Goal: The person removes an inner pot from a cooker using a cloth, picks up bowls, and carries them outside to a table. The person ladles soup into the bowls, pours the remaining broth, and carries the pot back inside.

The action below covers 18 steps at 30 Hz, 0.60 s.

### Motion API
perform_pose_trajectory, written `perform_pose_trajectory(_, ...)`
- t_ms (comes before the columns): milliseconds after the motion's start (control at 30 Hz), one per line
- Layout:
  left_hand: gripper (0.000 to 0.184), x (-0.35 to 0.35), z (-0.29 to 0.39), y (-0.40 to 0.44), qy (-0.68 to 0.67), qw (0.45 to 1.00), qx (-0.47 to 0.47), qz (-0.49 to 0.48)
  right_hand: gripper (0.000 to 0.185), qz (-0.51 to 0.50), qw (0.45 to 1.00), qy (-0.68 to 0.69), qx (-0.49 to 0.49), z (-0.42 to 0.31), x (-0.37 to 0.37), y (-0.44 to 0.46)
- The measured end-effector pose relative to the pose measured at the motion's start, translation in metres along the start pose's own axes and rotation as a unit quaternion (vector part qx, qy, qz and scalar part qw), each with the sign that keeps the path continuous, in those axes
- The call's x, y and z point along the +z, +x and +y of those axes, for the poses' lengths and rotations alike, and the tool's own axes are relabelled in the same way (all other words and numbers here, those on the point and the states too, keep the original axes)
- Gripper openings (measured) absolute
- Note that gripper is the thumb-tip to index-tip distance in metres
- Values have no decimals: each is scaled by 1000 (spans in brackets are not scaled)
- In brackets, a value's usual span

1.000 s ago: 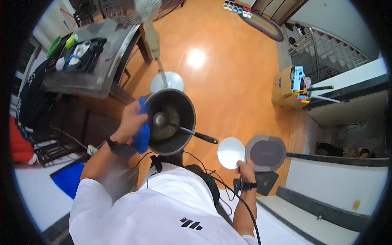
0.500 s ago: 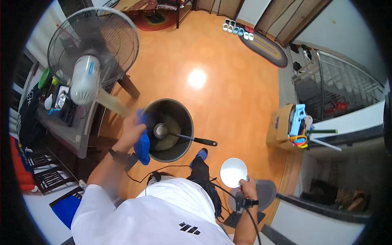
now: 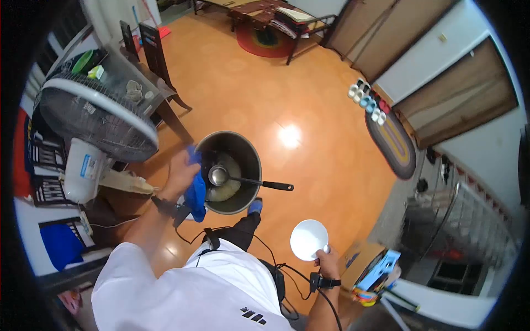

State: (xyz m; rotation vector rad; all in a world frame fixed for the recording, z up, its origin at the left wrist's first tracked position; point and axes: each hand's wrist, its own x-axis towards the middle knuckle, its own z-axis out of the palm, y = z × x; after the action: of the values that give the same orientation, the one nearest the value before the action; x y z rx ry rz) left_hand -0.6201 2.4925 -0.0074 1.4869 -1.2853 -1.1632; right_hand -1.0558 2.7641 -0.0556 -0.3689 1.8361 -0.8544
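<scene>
My left hand point(image 3: 181, 175) is closed round a blue cloth point(image 3: 195, 193) at the left side of a deep metal pot point(image 3: 251, 151), and the pot hangs beside it above the floor. Inside the pot a ladle point(image 3: 276, 186) rests with its bowl over some pale, cloudy liquid; its black handle sticks out past the right rim. What the cloth covers on the pot's side is hidden. My right hand point(image 3: 328, 261) grips the edge of a white bowl point(image 3: 309, 239), which looks empty and is held out to the right of my body.
A standing fan point(image 3: 99, 118) and a table point(image 3: 138, 71) are at the left. To the right stands a cardboard box point(image 3: 359, 265) of assorted items, near a stair railing point(image 3: 441, 220). Slippers point(image 3: 367, 102) and an oval mat point(image 3: 392, 143) lie further off. Cables hang across my front.
My body and view have turned left and moved along the floor, so the fan and box sit differently in view. Both hands keep their holds on cloth and bowl.
</scene>
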Motion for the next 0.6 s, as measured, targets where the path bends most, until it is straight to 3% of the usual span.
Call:
perform_pose_trajectory(33,17,13,10,20,-6,1000,8,20,26,-4,1000,-11,3,-17,1,26)
perform_pose_trajectory(100,27,29,28,49,-11,998,14,60,27,-21,998,-45,25,-63,-1,61)
perform_pose_trajectory(133,19,33,31,69,-8,997,3,72,26,-6,999,-28,15,-79,-2,78)
perform_pose_trajectory(200,23,33,17,104,1,996,-16,87,25,-22,998,-54,6,-119,-5,113)
perform_pose_trajectory(233,27,26,-17,125,84,988,-60,117,25,-21,998,-51,7,-136,-6,130)
perform_pose_trajectory(333,27,44,31,162,-49,981,-72,174,22,-29,998,-52,-6,-193,-11,195)
perform_pose_trajectory(367,22,51,51,180,-34,972,-57,225,21,-43,997,-55,-15,-212,-12,220)
perform_pose_trajectory(400,15,51,52,213,-42,965,-61,253,20,-74,994,-73,-23,-254,-1,273)
perform_pose_trajectory(467,27,47,50,243,-50,958,-63,274,18,-101,990,-91,-25,-293,16,323)
perform_pose_trajectory(600,22,44,46,302,-9,932,-100,347,18,-161,977,-127,-64,-405,59,431)
